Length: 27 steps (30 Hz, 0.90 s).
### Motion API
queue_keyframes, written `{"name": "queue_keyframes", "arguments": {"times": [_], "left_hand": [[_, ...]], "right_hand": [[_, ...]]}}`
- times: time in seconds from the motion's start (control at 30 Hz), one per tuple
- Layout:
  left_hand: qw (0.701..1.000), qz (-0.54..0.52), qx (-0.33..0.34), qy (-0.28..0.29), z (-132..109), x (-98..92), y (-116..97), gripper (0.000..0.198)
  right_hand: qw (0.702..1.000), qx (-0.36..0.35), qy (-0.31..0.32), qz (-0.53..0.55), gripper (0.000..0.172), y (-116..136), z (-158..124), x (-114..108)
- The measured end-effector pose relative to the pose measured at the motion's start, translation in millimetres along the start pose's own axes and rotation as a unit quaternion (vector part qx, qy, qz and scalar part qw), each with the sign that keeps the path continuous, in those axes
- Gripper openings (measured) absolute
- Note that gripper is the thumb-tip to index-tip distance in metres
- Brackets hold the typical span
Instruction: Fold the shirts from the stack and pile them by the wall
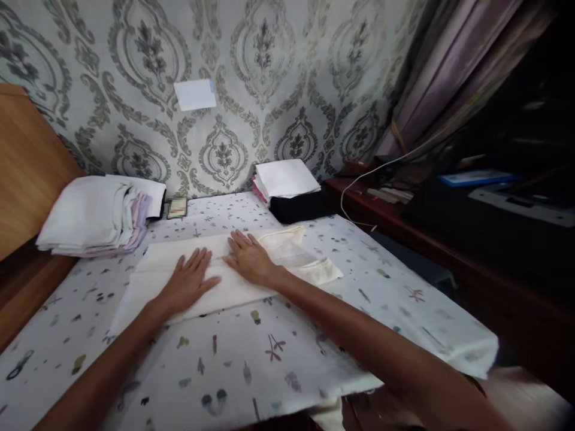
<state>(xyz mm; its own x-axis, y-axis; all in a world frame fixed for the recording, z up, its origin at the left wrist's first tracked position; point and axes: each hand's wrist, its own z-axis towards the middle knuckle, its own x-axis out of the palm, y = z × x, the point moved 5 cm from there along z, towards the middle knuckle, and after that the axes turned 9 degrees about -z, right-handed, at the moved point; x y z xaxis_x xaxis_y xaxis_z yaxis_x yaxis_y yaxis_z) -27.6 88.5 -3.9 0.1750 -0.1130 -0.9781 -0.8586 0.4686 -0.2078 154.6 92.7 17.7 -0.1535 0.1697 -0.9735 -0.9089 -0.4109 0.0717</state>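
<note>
A white cloth [153, 287], folded into a long strip, lies across the patterned tablecloth [233, 365]. Its right end is loose, with two raised flaps parted around a thinner middle. My left hand [191, 281] rests palm down on the left part of the cloth, fingers spread. Further right, my right hand [250, 258] presses flat near the cloth's centre, its fingers stretched out just short of the loose end. Neither hand grips anything.
A stack of folded cloths [90, 215] sits at the left beside a small card [177, 208]. White folded cloths [287, 178] and a black cloth [300, 206] lie at the back. A dark red surface [395, 221] with a white cable [381, 167] borders the right.
</note>
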Motion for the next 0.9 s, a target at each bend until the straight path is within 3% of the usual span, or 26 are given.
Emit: {"name": "queue_keyframes", "arguments": {"times": [0.17,0.43,0.6,0.73,0.9], "left_hand": [[1.0,-0.022,0.011,0.014,-0.5,6.1,0.5,0.086],[0.999,-0.047,0.009,0.016,-2.9,3.4,0.8,0.085],[0.999,-0.041,0.001,0.027,-4.8,3.0,-1.4,0.086],[0.999,-0.039,-0.003,0.02,-5.5,2.5,-1.5,0.085],[1.0,-0.028,0.0,0.007,-4.2,3.8,-0.4,0.084]], "right_hand": [[0.995,0.078,0.052,-0.025,0.071,-33.1,-6.6,21.5],[0.989,0.116,0.084,-0.04,0.076,-58.0,-24.3,15.2],[0.98,0.158,0.111,-0.046,0.07,-88.6,-36.1,8.7],[0.983,0.157,0.092,-0.026,0.064,-106.9,-38.9,-1.8],[0.977,0.205,0.051,0.009,0.059,-124.1,-44.5,-2.3]]}}
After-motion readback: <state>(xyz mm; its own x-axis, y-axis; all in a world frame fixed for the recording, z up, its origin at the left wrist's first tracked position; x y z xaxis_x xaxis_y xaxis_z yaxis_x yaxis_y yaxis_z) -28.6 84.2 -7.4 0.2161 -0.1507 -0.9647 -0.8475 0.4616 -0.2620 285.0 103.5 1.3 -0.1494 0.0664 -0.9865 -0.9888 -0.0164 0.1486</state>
